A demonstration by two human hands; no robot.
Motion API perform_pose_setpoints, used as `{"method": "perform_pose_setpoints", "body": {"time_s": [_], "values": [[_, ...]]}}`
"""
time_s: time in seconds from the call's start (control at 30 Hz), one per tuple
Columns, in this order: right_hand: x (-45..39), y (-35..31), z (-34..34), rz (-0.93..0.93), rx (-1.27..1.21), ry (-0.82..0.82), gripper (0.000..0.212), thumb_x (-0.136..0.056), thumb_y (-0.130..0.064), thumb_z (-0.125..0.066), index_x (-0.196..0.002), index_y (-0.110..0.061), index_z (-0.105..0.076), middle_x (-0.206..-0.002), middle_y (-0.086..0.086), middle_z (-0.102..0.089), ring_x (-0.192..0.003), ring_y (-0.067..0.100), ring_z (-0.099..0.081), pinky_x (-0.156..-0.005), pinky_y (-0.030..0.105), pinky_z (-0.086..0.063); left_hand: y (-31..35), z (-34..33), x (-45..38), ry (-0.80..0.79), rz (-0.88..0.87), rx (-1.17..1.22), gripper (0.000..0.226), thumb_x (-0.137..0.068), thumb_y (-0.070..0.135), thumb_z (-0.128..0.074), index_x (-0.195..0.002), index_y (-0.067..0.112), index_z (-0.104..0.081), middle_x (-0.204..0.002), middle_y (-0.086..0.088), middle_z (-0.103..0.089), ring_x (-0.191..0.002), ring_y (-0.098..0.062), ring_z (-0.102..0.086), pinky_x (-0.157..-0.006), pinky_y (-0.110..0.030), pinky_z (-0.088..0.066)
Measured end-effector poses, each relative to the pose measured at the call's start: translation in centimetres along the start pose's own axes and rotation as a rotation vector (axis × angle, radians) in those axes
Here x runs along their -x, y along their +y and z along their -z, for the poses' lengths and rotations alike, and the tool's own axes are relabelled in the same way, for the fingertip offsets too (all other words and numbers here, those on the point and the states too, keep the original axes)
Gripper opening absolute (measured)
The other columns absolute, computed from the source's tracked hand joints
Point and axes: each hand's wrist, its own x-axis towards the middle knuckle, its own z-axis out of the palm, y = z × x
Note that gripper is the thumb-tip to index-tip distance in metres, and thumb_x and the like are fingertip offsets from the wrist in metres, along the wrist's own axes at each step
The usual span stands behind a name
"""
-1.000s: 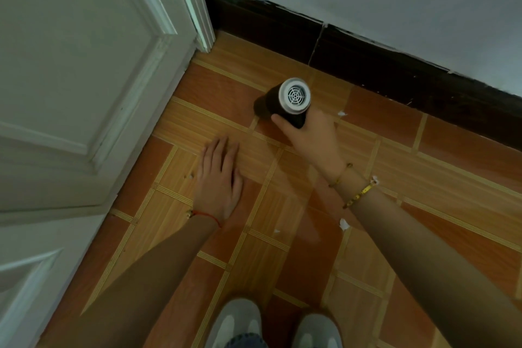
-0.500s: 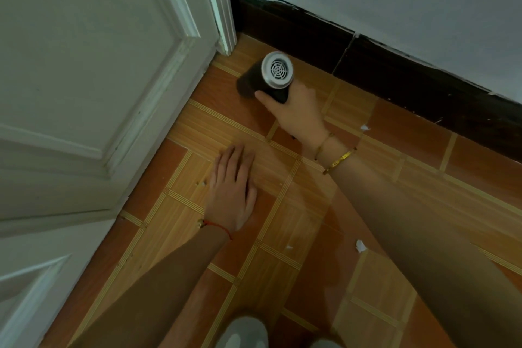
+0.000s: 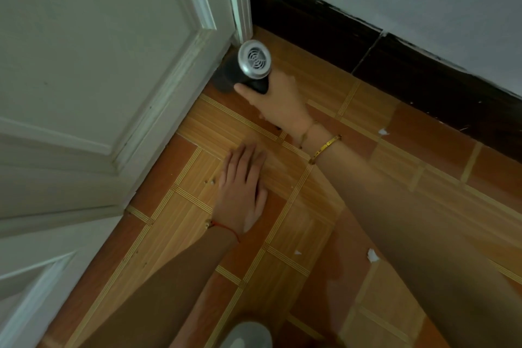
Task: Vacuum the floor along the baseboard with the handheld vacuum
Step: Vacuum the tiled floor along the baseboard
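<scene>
- Right hand (image 3: 278,102) reaches forward with the arm fully stretched, wrist slightly bent, fingers wrapped round the black cylindrical handheld vacuum with a silver grilled end cap (image 3: 248,70); thumb lies along the near side of the body. Grip is clenched on it.
- Vacuum sits in the corner where the white panelled door (image 3: 99,65) meets the dark brown baseboard (image 3: 367,48); its grilled cap faces up toward the camera, its far end points down at the floor beside the door's lower edge. Far end is blurred and shadowed, so contact with the floor cannot be told.
- Two thin gold bracelets (image 3: 324,147) ring the right wrist.
- Left hand (image 3: 245,192) lies flat, palm down, fingers together and pointing toward the baseboard, pressed on the orange and tan tiled floor (image 3: 423,178). It grasps nothing; it sits nearer the camera than the vacuum and well apart from it.
- Thin red string bracelet (image 3: 226,230) crosses the left wrist.
- Small white scraps (image 3: 372,255) lie on the tiles, farther from the baseboard than either hand; one more (image 3: 382,131) lies closer to the baseboard.
- Tip of a grey shoe (image 3: 245,335) shows at the bottom edge, far from the baseboard.
</scene>
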Motion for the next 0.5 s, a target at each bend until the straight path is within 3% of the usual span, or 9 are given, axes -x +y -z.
{"method": "perform_pose_setpoints", "body": {"time_s": [0.07, 0.17, 0.3, 0.4, 0.5], "values": [[-0.4, 0.3, 0.5, -0.024, 0.015, 0.149, 0.045, -0.081, -0.044, -0.071, -0.113, -0.013, -0.063, -0.1, 0.001, -0.072, -0.078, 0.017, -0.069, -0.064, 0.032, -0.058, 0.1, 0.1, 0.0, 0.003, 0.002, -0.002, 0.052, -0.099, 0.024, -0.041, -0.148, 0.006, -0.042, -0.156, -0.016, -0.037, -0.149, -0.032, -0.027, -0.12, -0.056, -0.022], [-0.7, 0.7, 1.4, -0.065, 0.042, 0.207, 0.055, -0.08, -0.049, -0.069, -0.118, -0.01, -0.06, -0.108, 0.004, -0.071, -0.082, 0.024, -0.07, -0.069, 0.039, -0.059, 0.1, 0.1, -0.1, 0.0, 0.002, -0.006, 0.053, -0.098, 0.025, -0.041, -0.148, 0.007, -0.042, -0.156, -0.016, -0.037, -0.149, -0.032, -0.027, -0.119, -0.056, -0.023], [-0.3, 1.3, 2.2, -0.024, 0.071, 0.147, 0.058, -0.081, -0.047, -0.071, -0.126, -0.012, -0.057, -0.116, 0.003, -0.069, -0.098, 0.02, -0.068, -0.077, 0.033, -0.058, 0.1, 0.1, 0.0, 0.012, -0.003, -0.002, 0.053, -0.098, 0.024, -0.042, -0.148, 0.007, -0.042, -0.157, -0.015, -0.036, -0.149, -0.032, -0.026, -0.121, -0.056, -0.021], [0.2, 2.1, 3.5, -0.034, 0.132, 0.222, 0.061, -0.083, -0.047, -0.068, -0.132, -0.013, -0.053, -0.123, 0.001, -0.066, -0.111, 0.015, -0.062, -0.087, 0.023, -0.05, 0.1, 0.1, 0.0, 0.028, -0.007, 0.001, 0.052, -0.098, 0.022, -0.044, -0.148, 0.007, -0.042, -0.156, -0.015, -0.037, -0.149, -0.031, -0.026, -0.121, -0.055, -0.02], [1.2, 3.4, 5.5, -0.071, 0.145, 0.328, 0.063, -0.083, -0.047, -0.068, -0.133, -0.012, -0.052, -0.124, 0.001, -0.066, -0.112, 0.015, -0.062, -0.087, 0.023, -0.05, 0.2, 0.1, 0.0, 0.033, -0.003, -0.002, 0.051, -0.098, 0.022, -0.044, -0.148, 0.007, -0.043, -0.156, -0.015, -0.037, -0.149, -0.031, -0.027, -0.122, -0.055, -0.019]]}}
